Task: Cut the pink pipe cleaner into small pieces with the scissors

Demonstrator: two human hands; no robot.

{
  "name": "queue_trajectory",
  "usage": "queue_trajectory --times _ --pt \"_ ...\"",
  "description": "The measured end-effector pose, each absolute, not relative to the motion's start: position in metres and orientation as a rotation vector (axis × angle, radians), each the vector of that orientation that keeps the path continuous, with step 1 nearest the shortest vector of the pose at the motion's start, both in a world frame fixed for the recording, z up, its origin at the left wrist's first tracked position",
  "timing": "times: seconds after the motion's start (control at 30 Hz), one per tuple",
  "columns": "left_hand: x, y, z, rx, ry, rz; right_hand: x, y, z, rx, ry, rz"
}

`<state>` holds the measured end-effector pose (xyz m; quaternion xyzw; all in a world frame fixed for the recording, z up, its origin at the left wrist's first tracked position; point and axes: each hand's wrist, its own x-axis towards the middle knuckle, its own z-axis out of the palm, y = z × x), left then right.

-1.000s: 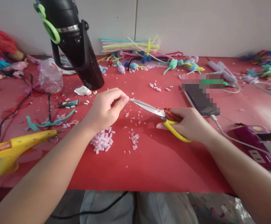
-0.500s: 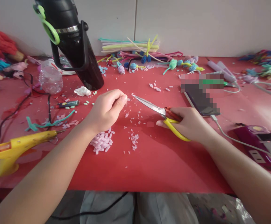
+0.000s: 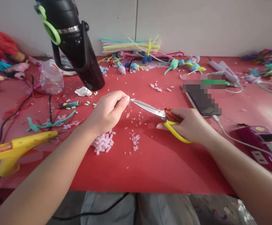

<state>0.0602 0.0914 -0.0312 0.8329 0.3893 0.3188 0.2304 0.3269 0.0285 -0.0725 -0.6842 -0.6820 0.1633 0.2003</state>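
My left hand (image 3: 113, 109) is closed in a pinch, thumb against forefinger, around a small pink piece that is mostly hidden by the fingertips. My right hand (image 3: 188, 125) grips scissors (image 3: 147, 107) by their red and yellow handles. The blades look closed or nearly so, and their tip meets the left fingertips. Under my left wrist lies a pile of short pink pieces (image 3: 103, 143), like cut pipe cleaner. Fine pink clippings (image 3: 135, 141) are scattered on the red tabletop (image 3: 159, 168) between my hands.
A black bottle (image 3: 86, 56) stands at the back left. A yellow glue gun (image 3: 21, 147) lies at left, near a green pipe cleaner (image 3: 53, 124). Bundled pipe cleaners (image 3: 130, 46) rest along the wall. To the right are a phone (image 3: 203, 100) and a purple power strip (image 3: 259, 143).
The scissors have shifted slightly left and down, bringing their tip from just apart to the left fingertips. Their blades look closer together. My left hand has hardly moved.
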Motion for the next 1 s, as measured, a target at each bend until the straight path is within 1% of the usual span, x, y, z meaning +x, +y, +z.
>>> queue_trajectory --times 1.0 --pt "0.0602 0.0919 -0.0316 2.321 1.092 0.875 0.3244 0.0286 -0.0699 -1.923 -1.885 0.473"
